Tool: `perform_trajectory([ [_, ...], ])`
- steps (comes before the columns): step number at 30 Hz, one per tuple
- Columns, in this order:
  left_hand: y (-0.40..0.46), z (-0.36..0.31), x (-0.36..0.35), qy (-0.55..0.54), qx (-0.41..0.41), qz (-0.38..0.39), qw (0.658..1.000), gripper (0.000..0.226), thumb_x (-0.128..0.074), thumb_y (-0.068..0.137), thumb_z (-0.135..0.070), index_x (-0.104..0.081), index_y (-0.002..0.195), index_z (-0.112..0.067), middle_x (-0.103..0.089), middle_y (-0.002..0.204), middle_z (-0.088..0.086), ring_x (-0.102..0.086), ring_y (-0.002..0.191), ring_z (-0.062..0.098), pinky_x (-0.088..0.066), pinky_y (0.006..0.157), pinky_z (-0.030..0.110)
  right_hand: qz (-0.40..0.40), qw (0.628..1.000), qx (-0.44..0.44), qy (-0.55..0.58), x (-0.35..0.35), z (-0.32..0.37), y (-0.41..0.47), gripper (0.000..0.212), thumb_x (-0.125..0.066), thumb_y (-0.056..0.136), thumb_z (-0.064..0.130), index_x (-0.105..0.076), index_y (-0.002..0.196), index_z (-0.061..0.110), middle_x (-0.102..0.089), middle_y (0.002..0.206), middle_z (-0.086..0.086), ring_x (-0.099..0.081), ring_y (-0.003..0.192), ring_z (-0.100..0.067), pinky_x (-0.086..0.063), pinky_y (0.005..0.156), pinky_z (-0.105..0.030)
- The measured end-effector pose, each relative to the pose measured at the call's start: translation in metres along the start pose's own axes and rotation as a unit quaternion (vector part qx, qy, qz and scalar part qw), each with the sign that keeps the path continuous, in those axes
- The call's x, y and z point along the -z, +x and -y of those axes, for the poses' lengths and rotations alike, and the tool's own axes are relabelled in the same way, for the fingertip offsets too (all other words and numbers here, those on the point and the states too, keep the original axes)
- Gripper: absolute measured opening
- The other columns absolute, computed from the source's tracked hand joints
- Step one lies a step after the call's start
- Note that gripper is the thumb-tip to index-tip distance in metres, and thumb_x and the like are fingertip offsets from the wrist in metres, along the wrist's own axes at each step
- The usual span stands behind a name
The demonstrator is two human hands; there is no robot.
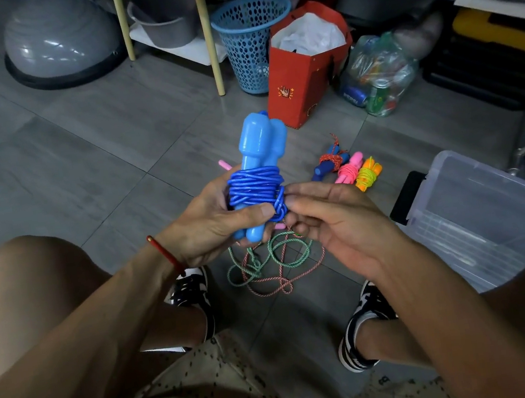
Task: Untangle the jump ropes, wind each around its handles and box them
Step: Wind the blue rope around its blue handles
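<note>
L hand [211, 225] grips blue rope [257, 182]; R hand [327, 220] pinches end; box [490, 212] near right.

3 wound ropes [348, 167] on floor [81, 149], left of box [488, 202].

The room is dim and a bit grey. Soft light falls from above, so the blue handles [261, 138] shine and the grey dome [58, 38] shows small white glints. Shadows are weak and blurry on the floor [58, 152]. The middle looks sharp. The edges bend and stretch, and the arms and knees near the bottom look big and a little fuzzy.
</note>
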State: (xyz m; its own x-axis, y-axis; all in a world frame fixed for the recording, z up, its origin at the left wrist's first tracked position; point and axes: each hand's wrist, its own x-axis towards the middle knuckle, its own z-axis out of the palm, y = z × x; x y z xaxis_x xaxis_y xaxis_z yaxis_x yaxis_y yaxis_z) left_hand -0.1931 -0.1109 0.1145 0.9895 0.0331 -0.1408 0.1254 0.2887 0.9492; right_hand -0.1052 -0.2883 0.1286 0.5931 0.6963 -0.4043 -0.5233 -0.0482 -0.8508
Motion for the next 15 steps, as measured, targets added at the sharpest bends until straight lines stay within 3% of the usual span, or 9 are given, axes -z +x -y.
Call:
perform_trajectory([
  [3, -0.003, -0.002, 0.002, 0.009, 0.007, 0.021, 1.000, 0.047, -0.066, 0.086, 0.002, -0.048, 0.130, 0.001, -0.065, 0.090, 0.011, -0.060, 0.065, 0.020, -0.046, 0.050, 0.024, 0.059, 0.994, -0.068, 0.057, 0.001, 0.002, 0.001, 0.038, -0.059, 0.091, 0.000, -0.056, 0.128, -0.009, -0.067, 0.072, -0.004, -0.060, 0.059, -0.006, -0.048, 0.055, -0.015],
  [5, -0.004, -0.003, 0.003, 0.010, 0.005, 0.034, 0.999, 0.049, -0.069, 0.085, 0.001, -0.051, 0.130, -0.003, -0.065, 0.095, 0.009, -0.063, 0.073, 0.019, -0.050, 0.057, 0.025, 0.087, 0.987, -0.097, 0.089, 0.001, 0.002, 0.002, 0.039, -0.059, 0.090, 0.000, -0.054, 0.129, -0.002, -0.065, 0.075, -0.006, -0.058, 0.059, -0.007, -0.046, 0.052, -0.017],
  [8, -0.007, -0.006, 0.004, 0.010, 0.007, 0.070, 0.997, 0.061, -0.081, 0.080, -0.012, -0.051, 0.133, -0.006, -0.061, 0.101, 0.014, -0.059, 0.083, 0.027, -0.051, 0.068, 0.035, 0.113, 0.986, -0.104, 0.071, -0.002, 0.000, 0.003, 0.021, -0.057, 0.087, 0.000, -0.059, 0.107, -0.003, -0.060, 0.073, -0.005, -0.052, 0.056, -0.005, -0.039, 0.046, -0.015],
  [9, -0.008, -0.005, 0.004, 0.003, 0.011, 0.078, 0.997, 0.059, -0.079, 0.081, -0.009, -0.050, 0.133, -0.006, -0.060, 0.100, 0.014, -0.058, 0.081, 0.026, -0.049, 0.068, 0.035, 0.109, 0.988, -0.096, 0.057, -0.005, -0.001, 0.003, 0.011, -0.053, 0.089, -0.003, -0.061, 0.097, -0.004, -0.059, 0.069, -0.004, -0.049, 0.054, -0.004, -0.035, 0.044, -0.014],
  [10, -0.009, -0.005, 0.003, -0.008, 0.015, 0.081, 0.997, 0.059, -0.076, 0.082, -0.005, -0.047, 0.134, -0.005, -0.060, 0.098, 0.014, -0.059, 0.078, 0.024, -0.048, 0.068, 0.035, 0.096, 0.991, -0.086, 0.043, -0.007, -0.002, 0.004, 0.015, -0.048, 0.092, -0.005, -0.062, 0.091, -0.003, -0.059, 0.066, -0.004, -0.045, 0.052, -0.004, -0.032, 0.043, -0.014],
  [13, -0.009, -0.002, 0.002, -0.077, 0.018, 0.083, 0.993, 0.069, -0.078, 0.080, -0.008, -0.040, 0.137, 0.003, -0.058, 0.099, 0.015, -0.060, 0.074, 0.022, -0.050, 0.068, 0.030, 0.052, 0.997, -0.047, 0.035, -0.013, -0.006, 0.008, 0.019, -0.043, 0.097, -0.006, -0.062, 0.096, -0.009, -0.059, 0.073, -0.015, -0.038, 0.052, -0.005, -0.024, 0.042, -0.015],
  [15, -0.009, -0.001, 0.002, -0.123, -0.003, 0.096, 0.988, 0.069, -0.079, 0.081, -0.012, -0.041, 0.135, 0.004, -0.052, 0.099, 0.019, -0.058, 0.071, 0.024, -0.049, 0.067, 0.030, 0.006, 0.999, -0.016, 0.033, -0.011, -0.006, 0.011, 0.017, -0.045, 0.099, -0.005, -0.061, 0.093, -0.003, -0.059, 0.069, -0.009, -0.036, 0.050, -0.005, -0.021, 0.041, -0.015],
])
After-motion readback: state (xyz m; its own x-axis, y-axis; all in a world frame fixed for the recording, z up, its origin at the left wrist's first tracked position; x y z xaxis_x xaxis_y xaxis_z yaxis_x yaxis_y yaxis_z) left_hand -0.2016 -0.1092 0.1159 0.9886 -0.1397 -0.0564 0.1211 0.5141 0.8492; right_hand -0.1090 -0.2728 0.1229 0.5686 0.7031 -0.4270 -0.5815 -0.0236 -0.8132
